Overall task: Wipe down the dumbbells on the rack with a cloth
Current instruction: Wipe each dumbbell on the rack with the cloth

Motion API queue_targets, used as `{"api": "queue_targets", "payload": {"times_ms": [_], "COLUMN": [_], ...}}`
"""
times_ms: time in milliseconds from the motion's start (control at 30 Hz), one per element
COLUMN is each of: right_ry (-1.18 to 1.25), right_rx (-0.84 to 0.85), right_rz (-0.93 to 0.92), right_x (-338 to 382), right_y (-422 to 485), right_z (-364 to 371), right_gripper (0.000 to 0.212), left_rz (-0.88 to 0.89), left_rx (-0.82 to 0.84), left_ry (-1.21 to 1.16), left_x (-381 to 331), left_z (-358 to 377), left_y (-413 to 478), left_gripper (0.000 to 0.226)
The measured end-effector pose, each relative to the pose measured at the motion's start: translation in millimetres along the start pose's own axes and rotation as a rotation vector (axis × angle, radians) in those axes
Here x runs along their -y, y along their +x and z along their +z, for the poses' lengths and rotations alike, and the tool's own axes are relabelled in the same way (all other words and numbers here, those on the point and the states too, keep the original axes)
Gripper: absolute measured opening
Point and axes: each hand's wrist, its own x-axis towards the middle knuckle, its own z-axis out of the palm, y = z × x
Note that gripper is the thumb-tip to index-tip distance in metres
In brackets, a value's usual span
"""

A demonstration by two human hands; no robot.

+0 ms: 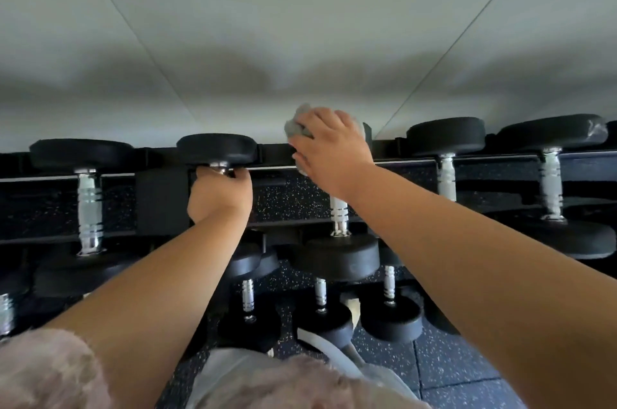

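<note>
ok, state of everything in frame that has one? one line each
left hand: grips the chrome handle of a black round-headed dumbbell
right hand: holds a crumpled grey cloth
crumpled grey cloth: pressed on the far end of the neighbouring dumbbell
far-left dumbbell: racked, untouched
two right-side dumbbells: racked, untouched
small lower dumbbells: racked, untouched
</note>
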Motion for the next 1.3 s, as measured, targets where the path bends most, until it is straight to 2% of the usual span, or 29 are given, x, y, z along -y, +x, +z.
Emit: {"api": "queue_targets", "payload": {"times_ms": [67,167,233,300,367,500,600,700,767,900,967,1033,1167,1200,1300], "right_ry": [-0.046,0.024,0.195,0.386,0.523,0.354,0.24,0.341,0.527,1.006,1.025,0.875,0.418,0.33,0.276], "right_rx": [0.049,-0.039,-0.11,-0.098,-0.076,-0.098,-0.148,-0.123,-0.098,0.062,0.039,-0.067,-0.042,-0.04,-0.101], "right_rz": [-0.139,-0.159,-0.01,0.24,0.383,0.273,0.114,0.069,0.207,0.78,0.912,0.77,0.088,0.017,0.063], "right_x": [0.6,-14.5,-34.3,-53.8,-57.3,-37.0,-34.1,-51.5,-63.3,-65.3,-55.1,-38.2,0.1,-0.1,-21.1], "right_y": [8.8,8.1,-7.8,-26.7,-34.6,-13.6,-1.6,-3.2,-10.8,-22.3,-19.1,-7.7,9.4,9.7,4.2], "right_z": [6.2,1.5,-5.4,-8.3,-6.1,-0.8,-1.4,0.5,1.6,0.2,-9.5,-20.7,-30.3,-26.2,-14.8], "right_gripper": [0.042,0.035,0.031,0.041,0.047,0.039,0.037,0.039,0.04,0.039,0.04,0.04,0.025,0.024,0.031], "left_rz": [-0.013,-0.029,-0.039,-0.045,-0.044,-0.051,-0.054,-0.059,-0.061,-0.055,-0.057,-0.061,-0.063,-0.063,-0.06], "left_rx": [-0.025,-0.054,-0.069,-0.082,-0.091,-0.104,-0.109,-0.117,-0.122,-0.125,-0.127,-0.126,-0.128,-0.128,-0.128], "left_ry": [0.035,0.053,0.066,0.077,0.085,0.1,0.103,0.105,0.1,0.105,0.104,0.105,0.107,0.108,0.103], "left_x": [-2.5,-3.7,-4.1,-4.6,-6.3,-8.5,-8.6,-8.5,-8.4,-9.0,-8.7,-8.9,-10.9,-10.9,-10.9], "left_z": [0.8,3.7,4.2,5.0,5.5,5.8,6.1,6.6,6.2,5.9,5.5,5.1,4.4,4.2,3.1], "left_y": [-1.0,-0.8,-1.2,-1.2,-1.7,-3.1,-3.7,-2.7,-2.2,-2.6,-3.2,-3.7,-4.5,-4.5,-4.0], "left_gripper": [0.055,0.054,0.054,0.054,0.054,0.054,0.054,0.055,0.054,0.052,0.05,0.05,0.052,0.052,0.052]}}
